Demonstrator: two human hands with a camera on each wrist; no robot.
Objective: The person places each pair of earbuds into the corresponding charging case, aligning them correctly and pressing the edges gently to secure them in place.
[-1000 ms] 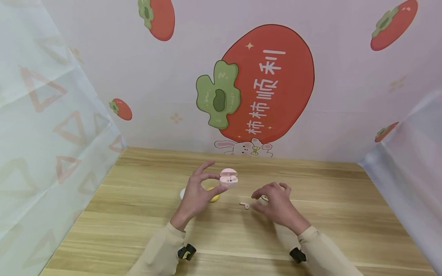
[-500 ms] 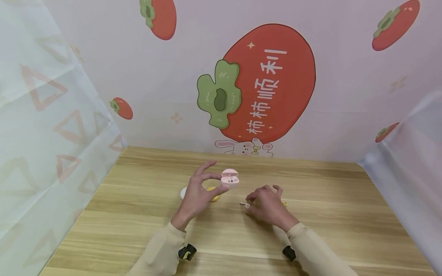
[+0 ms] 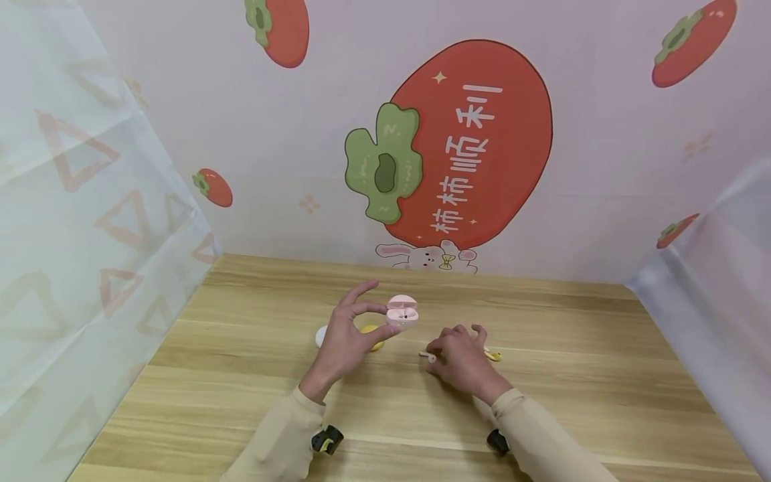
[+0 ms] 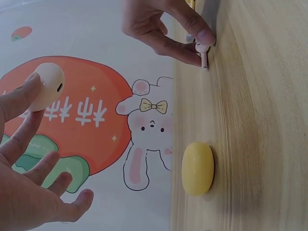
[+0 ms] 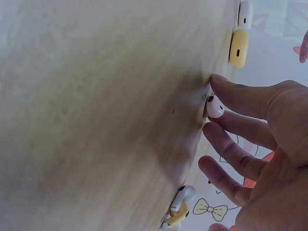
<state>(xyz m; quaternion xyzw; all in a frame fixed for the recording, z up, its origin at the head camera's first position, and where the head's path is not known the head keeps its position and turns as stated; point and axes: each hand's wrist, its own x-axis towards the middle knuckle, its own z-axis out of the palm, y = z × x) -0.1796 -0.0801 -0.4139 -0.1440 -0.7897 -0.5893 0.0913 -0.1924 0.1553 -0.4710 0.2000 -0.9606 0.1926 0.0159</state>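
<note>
Three cases mark our left: first a white rounded plastic case [image 3: 321, 337] on the pale wood-grain desk [image 3: 572, 335], partly behind our left hand [image 3: 340, 345]. Beside it sits a yellow oval plastic case [image 4: 198, 168], also on the desk. Our left hand pinches a pale pink rounded case [image 3: 402, 311] between thumb and forefinger, lid raised, above the desk; a dark spot shows inside, too small to identify. Further right, a pale pink stemmed earbud [image 4: 204, 53] lies on the desk between the thumb and forefinger of our right hand [image 3: 460, 365]; we cannot tell whether they grip it yet. Beyond, a yellow earbud [image 3: 494, 357] lies close to a white earbud [image 5: 186, 193].

We judge that the smooth pink earbud could skid or roll if our fingertips close unevenly, and the pink case, pinched at one side, could twist and spill whatever it holds.

Compared with a second ago, our right hand has come leftward from beside the pink earbud to around it, uncovering the yellow earbud; our left hand has barely shifted.
</note>
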